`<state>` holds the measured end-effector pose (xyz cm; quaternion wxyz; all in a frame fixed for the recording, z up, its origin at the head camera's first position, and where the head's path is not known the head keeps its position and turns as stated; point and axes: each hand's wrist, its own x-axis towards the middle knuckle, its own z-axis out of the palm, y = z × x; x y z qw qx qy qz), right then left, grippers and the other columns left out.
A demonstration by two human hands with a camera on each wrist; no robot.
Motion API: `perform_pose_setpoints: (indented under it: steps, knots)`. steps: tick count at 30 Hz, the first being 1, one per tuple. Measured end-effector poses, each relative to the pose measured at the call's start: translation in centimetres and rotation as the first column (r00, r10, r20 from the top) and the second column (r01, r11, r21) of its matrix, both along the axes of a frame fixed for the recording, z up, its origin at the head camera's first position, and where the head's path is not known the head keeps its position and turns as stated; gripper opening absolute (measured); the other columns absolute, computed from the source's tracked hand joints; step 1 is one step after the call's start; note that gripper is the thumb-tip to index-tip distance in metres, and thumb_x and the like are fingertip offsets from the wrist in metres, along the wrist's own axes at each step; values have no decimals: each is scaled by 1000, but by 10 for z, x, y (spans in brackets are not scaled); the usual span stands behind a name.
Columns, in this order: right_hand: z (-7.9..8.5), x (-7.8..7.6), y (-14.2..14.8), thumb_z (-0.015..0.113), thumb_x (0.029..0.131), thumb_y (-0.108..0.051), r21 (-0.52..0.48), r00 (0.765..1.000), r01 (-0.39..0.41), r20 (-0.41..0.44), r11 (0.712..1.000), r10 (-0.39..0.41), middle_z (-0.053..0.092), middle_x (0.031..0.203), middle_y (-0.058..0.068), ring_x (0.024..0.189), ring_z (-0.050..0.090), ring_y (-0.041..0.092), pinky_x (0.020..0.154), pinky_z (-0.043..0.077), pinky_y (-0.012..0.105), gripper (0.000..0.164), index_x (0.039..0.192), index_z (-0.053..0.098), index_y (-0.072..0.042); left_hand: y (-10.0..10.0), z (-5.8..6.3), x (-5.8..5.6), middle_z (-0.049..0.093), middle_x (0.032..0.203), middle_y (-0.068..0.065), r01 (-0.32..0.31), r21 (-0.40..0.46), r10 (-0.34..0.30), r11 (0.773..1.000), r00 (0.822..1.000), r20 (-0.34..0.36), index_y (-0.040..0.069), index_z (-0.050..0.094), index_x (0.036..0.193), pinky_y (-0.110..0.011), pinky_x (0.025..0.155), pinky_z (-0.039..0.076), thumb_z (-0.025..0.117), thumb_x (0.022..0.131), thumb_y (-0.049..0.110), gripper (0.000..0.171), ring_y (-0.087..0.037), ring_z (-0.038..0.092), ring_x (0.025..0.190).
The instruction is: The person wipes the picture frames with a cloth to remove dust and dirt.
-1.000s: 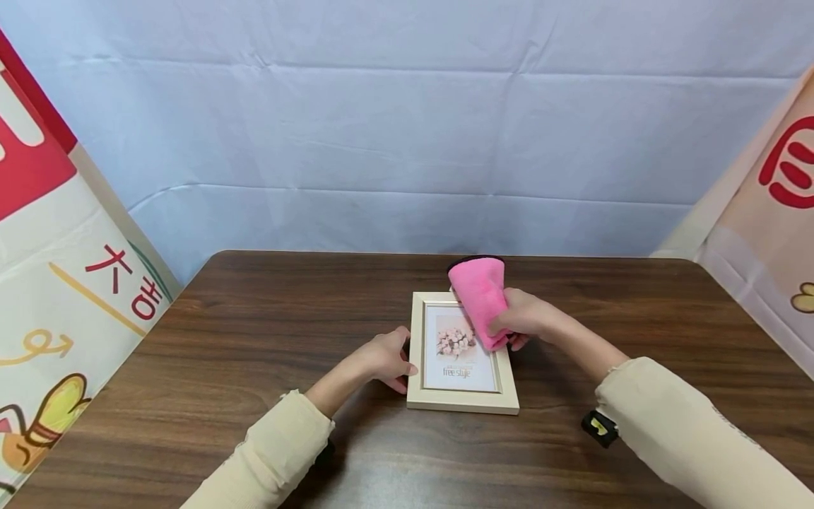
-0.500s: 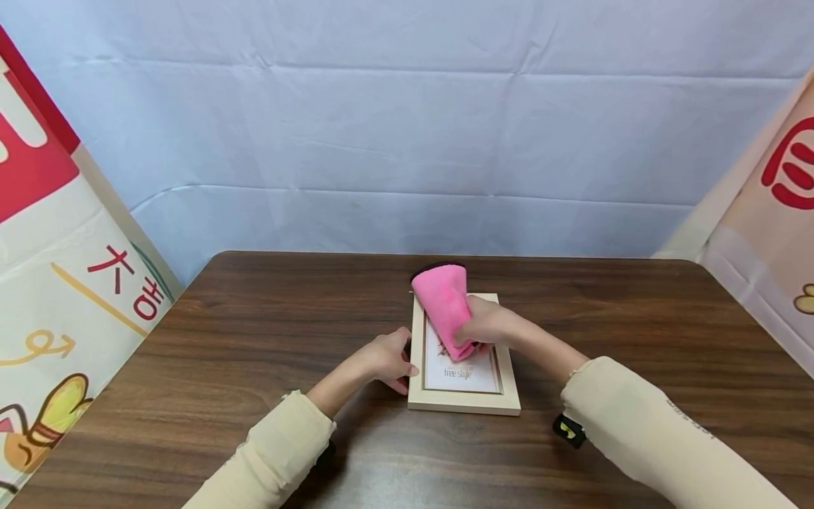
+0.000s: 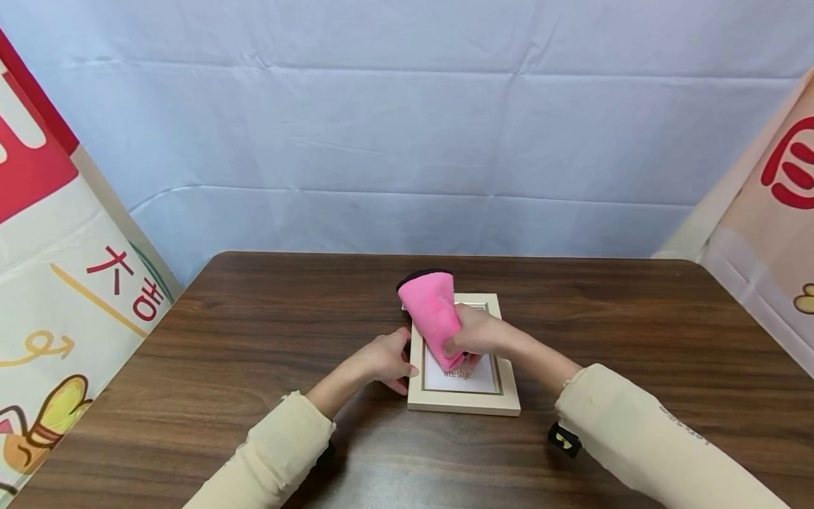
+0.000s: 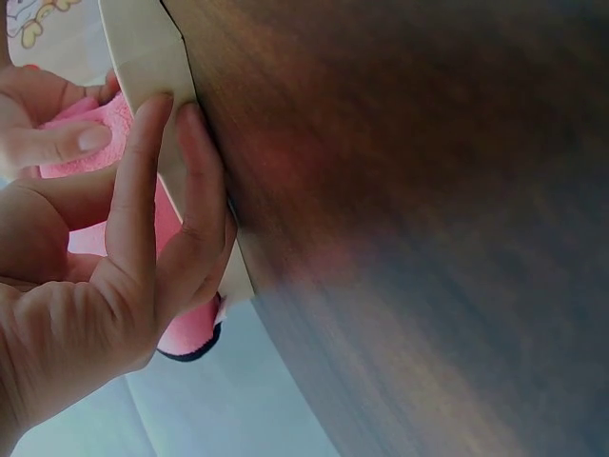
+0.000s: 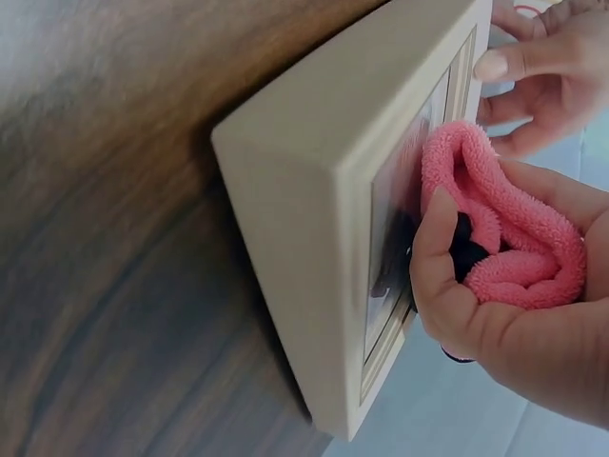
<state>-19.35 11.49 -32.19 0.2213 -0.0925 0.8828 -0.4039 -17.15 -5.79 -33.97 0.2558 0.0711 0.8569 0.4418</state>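
Note:
A cream picture frame (image 3: 463, 403) lies face up on the brown wooden table, showing a white print with "free style" lettering. My right hand (image 3: 477, 331) grips a folded pink towel (image 3: 431, 305) with a dark edge, which lies slantwise across the picture and over the frame's upper left corner. In the right wrist view the rolled towel (image 5: 538, 219) sits between thumb and fingers, right at the glazed face. My left hand (image 3: 385, 358) touches the frame's left side. The left wrist view shows its extended fingers (image 4: 133, 205) against the frame's outer edge. Most of the flower print is hidden.
The wooden table (image 3: 286, 304) reaches back to a pale blue cloth backdrop (image 3: 381, 127). Printed banners hang on the left (image 3: 83, 304) and right (image 3: 769, 268). A small dark device (image 3: 564, 440) is strapped at my right cuff.
My right hand has moved the towel leftward and slightly down, from the frame's right side across the picture to its left side. My left hand has stayed in place.

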Motion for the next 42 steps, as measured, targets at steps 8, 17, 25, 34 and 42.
perform_pose_setpoints:
  steps: [8, 17, 25, 34, 42]
  knots:
    - [2, -9, 19, 62, 67, 0, 0, 998, 58, 14, 998, -58, 59, 74, 14, 57, 60, 21, 48, 56, 34, 36, 98, 44, 2, 0, 0, 1, 52, 77, -15, 2, -4, -2, 1000, 1000, -11, -4, 43, 116, -28, 50, 57, 60, 82, -10, 39, -24, 62, 60]
    - [9, -12, 47, 62, 69, -3, 0, 995, 92, 39, 996, -92, 58, 71, 14, 53, 57, 18, 48, 55, 31, 31, 92, 42, 3, 0, -2, 1, 52, 77, -15, -6, 6, 6, 1000, 1000, -7, -4, 43, 115, -29, 50, 57, 60, 81, -11, 38, -24, 62, 59]
    - [12, -12, 62, 63, 73, -5, 14, 994, 96, 49, 995, -96, 56, 70, 13, 53, 54, 18, 48, 55, 31, 31, 93, 41, 3, 0, -4, 1, 52, 77, -15, -12, 2, 12, 1000, 1000, -9, -4, 44, 113, -29, 50, 57, 60, 82, -11, 36, -24, 62, 60]
    - [8, -13, 57, 63, 72, -4, -2, 994, 101, 48, 995, -101, 57, 67, 12, 52, 55, 17, 48, 56, 30, 29, 90, 43, 4, 0, -2, 2, 52, 77, -15, -14, 0, 14, 1000, 1000, -12, -4, 44, 113, -29, 49, 57, 60, 81, -11, 36, -24, 62, 59]
    - [0, -15, 38, 64, 69, -4, -2, 997, 79, 13, 997, -79, 58, 72, 12, 53, 56, 18, 45, 53, 29, 34, 96, 43, 2, 1, 0, 2, 52, 77, -15, -8, -7, 8, 1000, 1000, -20, -4, 44, 112, -28, 49, 57, 60, 82, -10, 35, -24, 62, 59]
